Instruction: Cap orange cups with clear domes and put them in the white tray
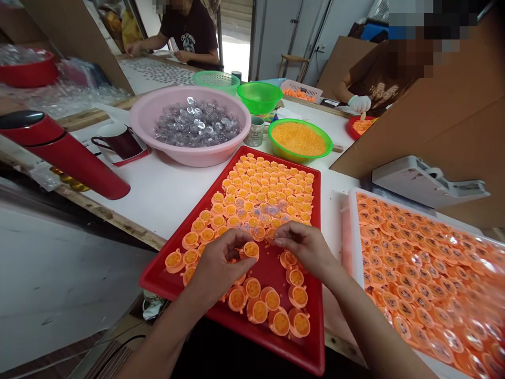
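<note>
Between the thumb and fingers of my left hand is a small orange toy cup with yellow-orange bits inside. My right hand is just to its right, thumb and fingertips pinched together; whatever they hold is too small or hidden to name. Both hands are over a red tray, whose surface shows between them. Rows of similar filled cups on saucers cover the tray's far part, and more stand along its near side. Several clear, greyish discs lie on top of cups in the middle.
Beyond the tray stand a pink basin of clear discs and a green bowl of orange bits. A red flask leans in at left. At right, a white crate holds orange pieces. Two people work across the table.
</note>
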